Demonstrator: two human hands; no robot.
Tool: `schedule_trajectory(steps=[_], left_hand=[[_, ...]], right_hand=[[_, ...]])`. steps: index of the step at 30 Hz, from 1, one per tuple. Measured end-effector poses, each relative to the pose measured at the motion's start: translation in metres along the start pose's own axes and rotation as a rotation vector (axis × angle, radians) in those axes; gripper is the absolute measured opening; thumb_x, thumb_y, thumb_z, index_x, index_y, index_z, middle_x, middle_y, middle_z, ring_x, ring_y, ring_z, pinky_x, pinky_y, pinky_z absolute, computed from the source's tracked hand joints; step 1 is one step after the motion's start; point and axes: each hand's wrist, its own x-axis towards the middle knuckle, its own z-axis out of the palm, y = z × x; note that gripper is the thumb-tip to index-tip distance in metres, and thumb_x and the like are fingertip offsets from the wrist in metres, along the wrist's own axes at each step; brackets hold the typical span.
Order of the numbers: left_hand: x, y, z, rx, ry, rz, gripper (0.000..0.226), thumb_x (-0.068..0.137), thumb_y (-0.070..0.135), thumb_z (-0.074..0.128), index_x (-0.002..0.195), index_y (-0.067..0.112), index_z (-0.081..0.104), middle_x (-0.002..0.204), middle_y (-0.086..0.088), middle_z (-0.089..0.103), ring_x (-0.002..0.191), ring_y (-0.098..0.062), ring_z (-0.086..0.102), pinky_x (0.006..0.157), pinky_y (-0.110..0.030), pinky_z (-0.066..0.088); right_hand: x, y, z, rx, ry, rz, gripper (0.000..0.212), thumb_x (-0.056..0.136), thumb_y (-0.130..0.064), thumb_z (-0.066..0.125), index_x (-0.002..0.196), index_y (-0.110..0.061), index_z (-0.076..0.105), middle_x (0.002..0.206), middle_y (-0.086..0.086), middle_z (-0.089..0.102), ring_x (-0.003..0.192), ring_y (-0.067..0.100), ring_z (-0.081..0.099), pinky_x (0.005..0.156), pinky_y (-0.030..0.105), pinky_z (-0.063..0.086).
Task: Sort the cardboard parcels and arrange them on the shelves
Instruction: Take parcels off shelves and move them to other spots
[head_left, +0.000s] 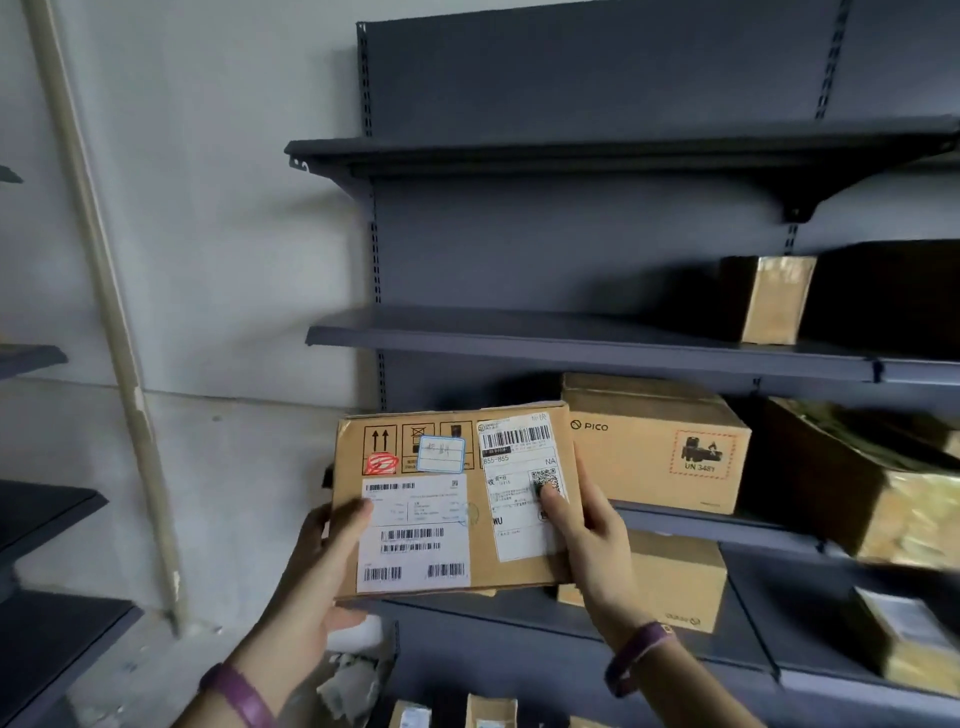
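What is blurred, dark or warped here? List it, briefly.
Head view: the held parcel and its labels are fairly sharp and evenly lit. Head view: the tilted box at the right edge smears with motion blur. Head view: the dark box above shows no detail. Head view: the wall pipe leans, likely wide-angle distortion.

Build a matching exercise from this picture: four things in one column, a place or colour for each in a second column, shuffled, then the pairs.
1. label-covered parcel
2. PICO box
3. small upright box
4. wristband

A. purple
B. on the second shelf, at the right
C. held by left hand and right hand
D. on the third shelf, behind the right hand

Pairs: 1-C, 2-D, 3-B, 4-A.
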Motion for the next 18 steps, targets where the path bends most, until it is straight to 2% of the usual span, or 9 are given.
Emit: schedule_trajectory(steps=[3, 6, 8, 10, 13, 16, 18], left_hand=[[-0.007, -0.006, 0.007, 0.041, -0.067, -0.016, 0.039, 0.085, 0.049, 0.060, 0.113, 0.025, 0.045, 0.100, 0.006, 0.069, 0.086, -0.020, 0.068, 0.067, -0.037, 0.053], [-0.015, -0.021, 0.024, 0.087, -0.164, -0.035, 0.045, 0.078, 0.056, 0.066, 0.109, 0.029, 0.047, 0.103, 0.005, 0.070, 0.089, -0.023, 0.070, 0.072, -0.044, 0.056], [-0.022, -0.030, 0.042, 0.096, -0.227, -0.052, 0.037, 0.083, 0.049, 0.065, 0.107, 0.027, 0.047, 0.100, 0.003, 0.071, 0.086, -0.023, 0.070, 0.072, -0.045, 0.057], [-0.029, -0.040, 0.066, 0.087, -0.292, -0.078, 0.031, 0.084, 0.045, 0.063, 0.104, 0.028, 0.047, 0.099, 0.001, 0.069, 0.087, -0.022, 0.068, 0.077, -0.048, 0.055], [-0.042, -0.056, 0.108, 0.074, -0.426, -0.103, 0.042, 0.076, 0.056, 0.067, 0.108, 0.040, 0.047, 0.109, 0.003, 0.067, 0.100, -0.024, 0.064, 0.092, -0.057, 0.048], [-0.062, -0.068, 0.158, 0.071, -0.545, -0.148, 0.047, 0.065, 0.067, 0.072, 0.101, 0.048, 0.048, 0.113, 0.005, 0.067, 0.106, -0.024, 0.063, 0.094, -0.057, 0.047], [-0.077, -0.075, 0.193, 0.079, -0.614, -0.167, 0.040, 0.066, 0.065, 0.072, 0.093, 0.047, 0.050, 0.109, 0.004, 0.068, 0.104, -0.026, 0.063, 0.093, -0.058, 0.048]], right_hand=[[-0.028, 0.001, -0.013, -0.045, 0.103, -0.008, 0.058, 0.087, -0.028, 0.064, 0.141, -0.038, 0.042, 0.121, -0.021, 0.066, 0.112, -0.002, 0.061, 0.091, 0.015, 0.050], [-0.057, -0.003, -0.032, -0.079, 0.188, 0.015, 0.049, 0.092, -0.021, 0.061, 0.137, -0.037, 0.049, 0.119, -0.019, 0.068, 0.113, 0.001, 0.062, 0.098, 0.025, 0.048], [-0.075, -0.007, -0.052, -0.100, 0.258, 0.034, 0.044, 0.092, -0.022, 0.060, 0.131, -0.042, 0.052, 0.117, -0.017, 0.069, 0.111, 0.006, 0.064, 0.093, 0.027, 0.050], [-0.093, -0.014, -0.075, -0.127, 0.336, 0.040, 0.045, 0.090, -0.025, 0.062, 0.132, -0.041, 0.053, 0.120, -0.013, 0.068, 0.112, 0.008, 0.064, 0.093, 0.028, 0.052], [-0.121, -0.028, -0.114, -0.168, 0.462, 0.043, 0.050, 0.086, -0.031, 0.065, 0.133, -0.042, 0.052, 0.119, -0.014, 0.069, 0.112, 0.008, 0.064, 0.098, 0.036, 0.050], [-0.147, -0.048, -0.156, -0.212, 0.601, 0.032, 0.051, 0.088, -0.027, 0.066, 0.132, -0.046, 0.049, 0.109, -0.022, 0.071, 0.101, -0.001, 0.066, 0.087, 0.025, 0.056], [-0.167, -0.062, -0.185, -0.253, 0.685, 0.019, 0.051, 0.085, -0.031, 0.070, 0.127, -0.053, 0.051, 0.114, -0.021, 0.069, 0.103, 0.001, 0.066, 0.088, 0.027, 0.055]])
